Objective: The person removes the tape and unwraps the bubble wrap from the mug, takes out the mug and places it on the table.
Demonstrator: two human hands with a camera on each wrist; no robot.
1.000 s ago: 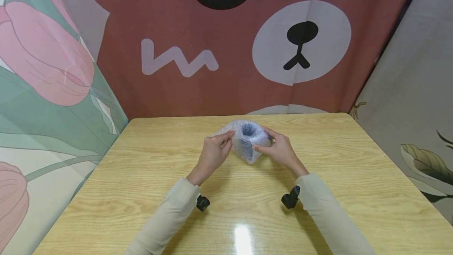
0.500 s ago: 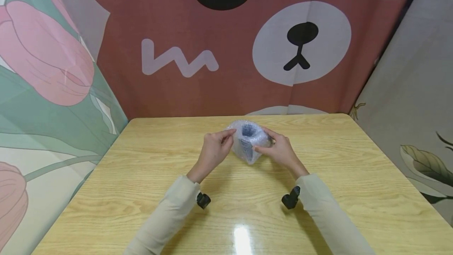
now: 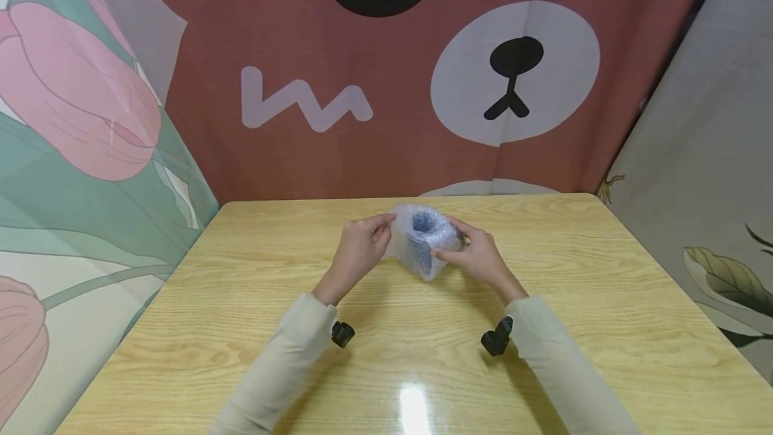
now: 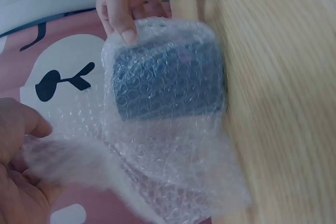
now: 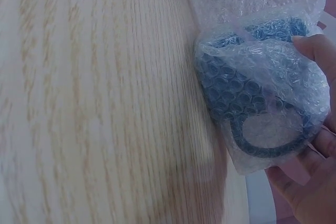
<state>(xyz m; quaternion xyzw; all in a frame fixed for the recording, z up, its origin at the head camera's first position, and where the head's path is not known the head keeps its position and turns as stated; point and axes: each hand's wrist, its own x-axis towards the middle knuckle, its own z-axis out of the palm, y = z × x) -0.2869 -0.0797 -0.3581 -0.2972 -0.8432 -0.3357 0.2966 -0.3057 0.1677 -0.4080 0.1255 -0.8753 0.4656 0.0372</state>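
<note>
A dark blue mug (image 5: 231, 85) stands on the table, seen through clear bubble wrap (image 4: 178, 156) that surrounds it. Its looped handle (image 5: 273, 156) shows through the plastic in the right wrist view. With thumb and fingers, my left hand (image 3: 359, 247) pinches the loose end of the wrap, which spreads away from the mug's left side. My right hand (image 3: 481, 257) grips the wrapped mug from the right, thumb on the near side and fingers behind. The mug's opening faces up in the head view.
The wood-grain table (image 3: 211, 327) runs back to a red curtain (image 3: 392, 160) with a bear print. Floral fabric (image 3: 84, 119) hangs at the left and a grey leaf-print cloth (image 3: 694, 220) at the right. Small black cameras (image 3: 497, 336) sit at both wrists.
My left hand has shifted slightly left and away from the mug, drawing the loose end of the bubble wrap outward. My right hand and the mug stay in place.
</note>
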